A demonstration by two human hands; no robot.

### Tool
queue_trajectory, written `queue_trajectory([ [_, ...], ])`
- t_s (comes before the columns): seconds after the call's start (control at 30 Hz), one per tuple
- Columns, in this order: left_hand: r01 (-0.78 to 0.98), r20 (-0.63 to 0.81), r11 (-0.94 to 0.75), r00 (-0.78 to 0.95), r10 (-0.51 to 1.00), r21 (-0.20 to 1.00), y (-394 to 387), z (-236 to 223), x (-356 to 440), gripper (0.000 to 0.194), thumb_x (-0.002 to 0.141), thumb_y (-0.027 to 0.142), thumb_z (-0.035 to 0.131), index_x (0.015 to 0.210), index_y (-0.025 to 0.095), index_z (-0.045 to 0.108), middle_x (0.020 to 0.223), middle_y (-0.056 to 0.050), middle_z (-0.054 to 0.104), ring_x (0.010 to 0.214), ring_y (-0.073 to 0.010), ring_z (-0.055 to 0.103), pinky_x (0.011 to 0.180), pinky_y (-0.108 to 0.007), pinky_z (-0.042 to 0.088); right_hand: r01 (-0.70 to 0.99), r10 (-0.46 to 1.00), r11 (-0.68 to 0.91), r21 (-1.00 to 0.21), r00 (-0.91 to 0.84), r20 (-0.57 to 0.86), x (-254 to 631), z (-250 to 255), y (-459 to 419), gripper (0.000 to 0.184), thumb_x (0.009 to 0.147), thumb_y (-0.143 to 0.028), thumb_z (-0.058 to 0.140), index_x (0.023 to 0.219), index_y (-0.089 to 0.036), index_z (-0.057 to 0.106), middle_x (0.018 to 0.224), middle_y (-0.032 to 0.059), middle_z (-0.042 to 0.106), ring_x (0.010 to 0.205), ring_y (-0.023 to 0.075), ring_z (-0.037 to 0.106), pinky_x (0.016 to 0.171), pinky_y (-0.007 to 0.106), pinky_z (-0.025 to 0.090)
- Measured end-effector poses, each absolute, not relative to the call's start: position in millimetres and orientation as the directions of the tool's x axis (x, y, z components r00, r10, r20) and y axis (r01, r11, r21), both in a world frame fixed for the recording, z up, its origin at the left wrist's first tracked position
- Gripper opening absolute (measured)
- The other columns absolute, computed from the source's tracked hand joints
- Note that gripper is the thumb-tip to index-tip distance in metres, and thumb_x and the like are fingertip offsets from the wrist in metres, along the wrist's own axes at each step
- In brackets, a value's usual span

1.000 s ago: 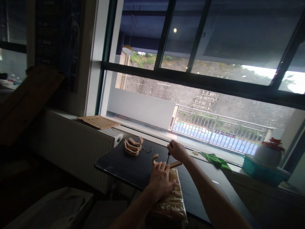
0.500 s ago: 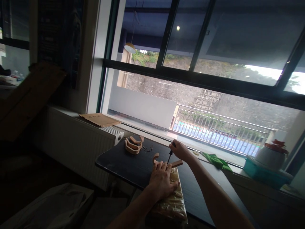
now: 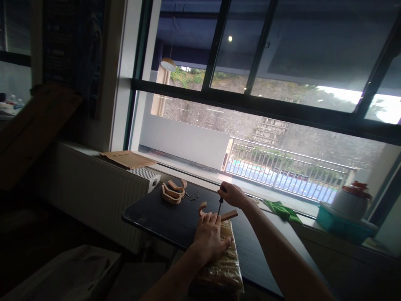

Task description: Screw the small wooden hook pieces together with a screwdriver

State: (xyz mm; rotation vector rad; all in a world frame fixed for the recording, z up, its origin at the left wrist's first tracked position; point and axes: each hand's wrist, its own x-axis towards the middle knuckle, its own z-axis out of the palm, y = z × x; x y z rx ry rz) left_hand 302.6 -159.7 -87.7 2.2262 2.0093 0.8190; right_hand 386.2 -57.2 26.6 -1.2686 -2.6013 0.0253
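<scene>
One dark table (image 3: 150, 215) carries things; a taped box (image 3: 230, 255) crosses its near edge, perhaps as a raised rest. The left hand (image 3: 207, 238) lies flat, unclenched, over the box's far end, fingertips at a wooden hook (image 3: 229, 215), seemingly to stop it turning. Similar hooks (image 3: 171, 195) sit by the table's far left corner, out of the way. The right hand (image 3: 233, 195) is clenched round a screwdriver (image 3: 221, 200), nearly upright, likely to press downward. Loose screws (image 3: 196, 196) lie just beside the other hooks.

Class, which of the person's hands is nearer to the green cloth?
The right hand. Gripping the screwdriver, it is left of the green cloth in the picture; the left hand is farther left and nearer the camera, spread over the taped block.
</scene>
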Motion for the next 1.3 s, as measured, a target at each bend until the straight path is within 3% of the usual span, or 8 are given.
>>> queue_trajectory([
  [0.2, 0.917, 0.375, -0.170, 0.025, 0.927, 0.360, -161, -88, 303, 0.077, 0.081, 0.061, 0.036, 0.135, 0.006, 0.043, 0.138, -0.017, 0.043, 0.130, -0.0339, 0.030, 0.110, -0.045, 0.014, 0.829, 0.824, 0.550, -0.102, -0.519, 0.228, 389, 22, -56, 0.029, 0.091, -0.035, 0.052, 0.112, -0.016, 0.057, 0.108, 0.0066, 0.061, 0.089, 0.0176, 0.061, 0.077, 0.038, 0.051],
  [0.93, 0.926, 0.384, -0.165, 0.024, 0.923, 0.340, -161, -88, 302, 0.074, 0.082, 0.059, 0.039, 0.134, 0.007, 0.045, 0.137, -0.016, 0.045, 0.129, -0.0337, 0.032, 0.110, -0.046, 0.017, 0.773, 0.776, 0.629, -0.086, -0.618, 0.123, 392, 39, -63, 0.028, 0.091, -0.033, 0.053, 0.112, -0.016, 0.057, 0.108, 0.0064, 0.061, 0.088, 0.0171, 0.061, 0.076, 0.037, 0.052],
  [1.3, 0.927, 0.389, -0.169, 0.027, 0.921, 0.335, -160, -90, 302, 0.075, 0.082, 0.061, 0.038, 0.134, 0.007, 0.044, 0.137, -0.015, 0.045, 0.129, -0.0335, 0.032, 0.110, -0.046, 0.016, 0.812, 0.814, 0.577, -0.088, -0.564, 0.139, 392, 35, -62, 0.029, 0.091, -0.034, 0.052, 0.112, -0.016, 0.057, 0.109, 0.0067, 0.060, 0.089, 0.0175, 0.061, 0.076, 0.037, 0.052],
])
